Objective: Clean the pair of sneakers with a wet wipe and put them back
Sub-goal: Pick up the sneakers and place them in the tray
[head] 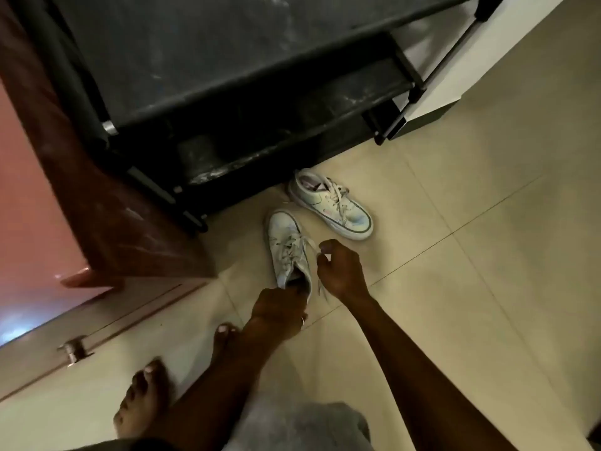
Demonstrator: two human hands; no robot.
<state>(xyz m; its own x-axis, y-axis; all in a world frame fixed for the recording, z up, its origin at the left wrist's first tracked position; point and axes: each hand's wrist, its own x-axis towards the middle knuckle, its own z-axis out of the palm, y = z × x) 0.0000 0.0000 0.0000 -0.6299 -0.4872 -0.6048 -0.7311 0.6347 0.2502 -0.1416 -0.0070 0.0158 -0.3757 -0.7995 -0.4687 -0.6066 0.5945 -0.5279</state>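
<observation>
We see the left hand gripping the near sneaker at the heel collar, fingers curled over the rim, toe pointing away toward the black shoe rack. Whether the sole rests on the floor tiles or hangs just above them, we cannot tell. The right hand sits just beside the shoe with its fingers curled, thumb and forefinger apparently pinching a loose lace near its end. It's small and blurred there, so we log a probable pinch. The other sneaker lies on the floor by the rack's foot, apart from both hands, toe pointing right. No wet wipe is in view, so we judge that wiping is not under way and this is the pick-up of the first shoe. To do it well, we'd hold the heel firmly and keep the lace clear so it doesn't drag or snag. Then we'd bring the shoe up so the upper and rubber sidewall face us. One hand must come free for the wipe, likely the right. A bare foot stands near, so we'd lift straight rather than swing.
</observation>
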